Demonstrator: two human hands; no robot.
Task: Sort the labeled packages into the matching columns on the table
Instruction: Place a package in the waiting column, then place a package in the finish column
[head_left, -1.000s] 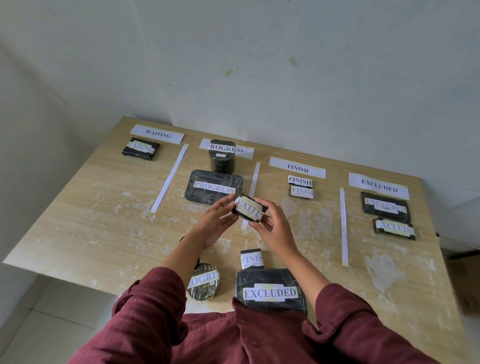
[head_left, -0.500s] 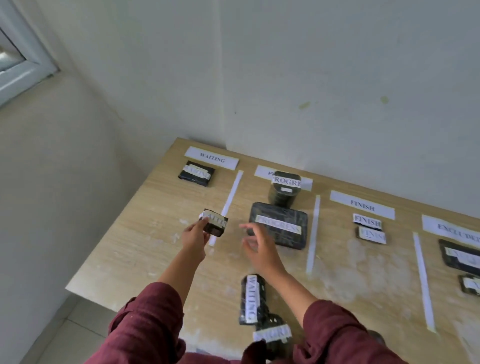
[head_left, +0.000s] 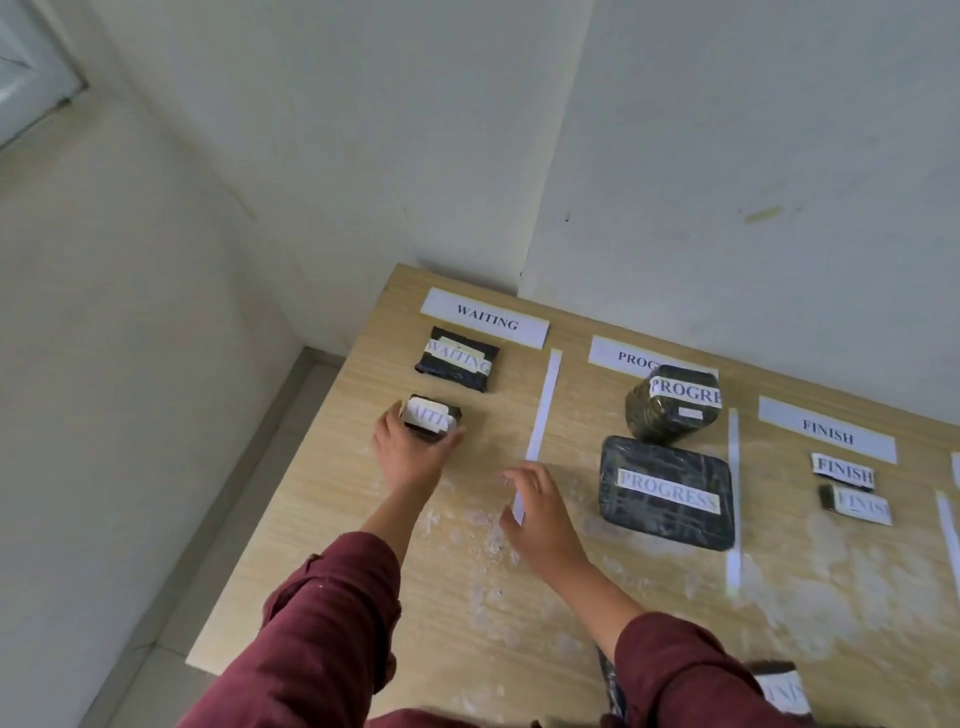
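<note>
We see the left hand (head_left: 410, 457) clasping a small WAITING package (head_left: 432, 423) low over the desk (head_left: 467, 597), in the WAITING column just in front of another WAITING package (head_left: 458, 358) and the WAITING header (head_left: 484, 317). The right hand (head_left: 540, 514) hovers empty, fingers spread, beside the paper divider strip (head_left: 543, 410).

Bottom-edge package (head_left: 782, 688) cropped; label partly legible
</note>
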